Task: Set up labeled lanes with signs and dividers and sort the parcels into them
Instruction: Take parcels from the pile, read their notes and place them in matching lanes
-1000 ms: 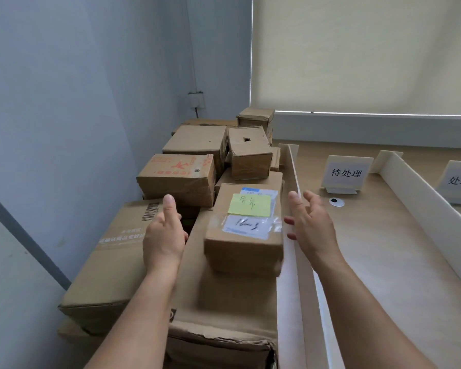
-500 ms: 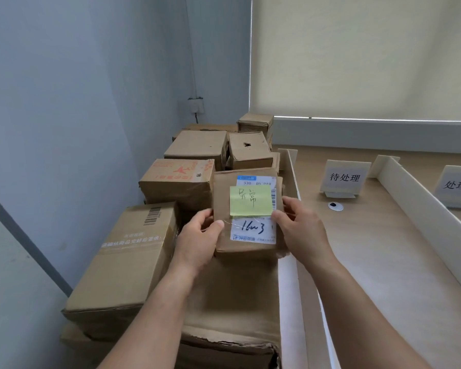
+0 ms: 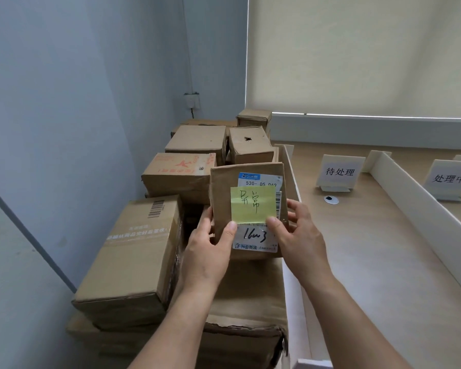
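**While both hands lift it, a noted parcel faces the camera**

Left hand and right hand pinch the small parcel by its sides, thumbs on its yellow sticky note, above the box stack beside the counter's left-edge divider.

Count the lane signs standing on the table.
2 fully readable: the 待处理 sign in the lane just right of the first white divider, and the 处理中 sign beyond the second divider. More may stand past the right edge.
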A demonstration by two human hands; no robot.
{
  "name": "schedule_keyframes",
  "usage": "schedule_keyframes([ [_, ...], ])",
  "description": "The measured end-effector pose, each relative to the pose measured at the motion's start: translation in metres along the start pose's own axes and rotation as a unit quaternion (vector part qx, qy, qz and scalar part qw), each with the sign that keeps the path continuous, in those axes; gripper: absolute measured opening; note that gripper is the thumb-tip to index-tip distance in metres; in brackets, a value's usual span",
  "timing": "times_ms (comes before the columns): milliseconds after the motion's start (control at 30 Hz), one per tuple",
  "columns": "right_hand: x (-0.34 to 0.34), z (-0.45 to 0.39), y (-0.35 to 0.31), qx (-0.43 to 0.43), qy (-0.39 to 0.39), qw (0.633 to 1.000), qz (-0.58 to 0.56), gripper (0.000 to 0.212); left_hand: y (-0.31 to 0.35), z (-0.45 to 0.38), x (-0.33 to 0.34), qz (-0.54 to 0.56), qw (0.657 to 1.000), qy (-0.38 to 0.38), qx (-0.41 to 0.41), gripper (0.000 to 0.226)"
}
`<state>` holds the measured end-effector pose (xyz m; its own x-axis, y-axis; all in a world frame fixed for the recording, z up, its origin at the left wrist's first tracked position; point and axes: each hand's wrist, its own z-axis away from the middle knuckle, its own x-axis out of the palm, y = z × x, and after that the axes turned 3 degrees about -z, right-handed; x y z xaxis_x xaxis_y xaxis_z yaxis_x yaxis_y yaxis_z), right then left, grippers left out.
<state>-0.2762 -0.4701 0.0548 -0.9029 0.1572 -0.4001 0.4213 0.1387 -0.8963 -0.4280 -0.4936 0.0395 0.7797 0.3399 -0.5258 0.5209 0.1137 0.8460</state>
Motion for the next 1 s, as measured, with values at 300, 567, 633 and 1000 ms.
schedule_keyframes([
  [300,-0.001,0.037,0.007,-0.026,0.072,0.996,-0.042,0.057,0.004,0.031,-0.003,0.067,0.995,-0.002,0.072,0.055],
  [567,-0.047,0.067,0.013,-0.043,0.140,0.988,-0.043,0.055,0.025,0.054,0.025,0.111,0.986,-0.006,0.128,0.057],
  [633,-0.067,0.075,0.017,-0.044,0.162,0.985,-0.047,0.053,0.037,0.065,0.039,0.124,0.982,-0.018,0.143,0.057],
  [1000,-0.236,0.136,0.077,-0.021,0.284,0.958,-0.039,0.047,0.133,0.169,0.163,0.153,0.959,-0.120,0.206,0.058],
])
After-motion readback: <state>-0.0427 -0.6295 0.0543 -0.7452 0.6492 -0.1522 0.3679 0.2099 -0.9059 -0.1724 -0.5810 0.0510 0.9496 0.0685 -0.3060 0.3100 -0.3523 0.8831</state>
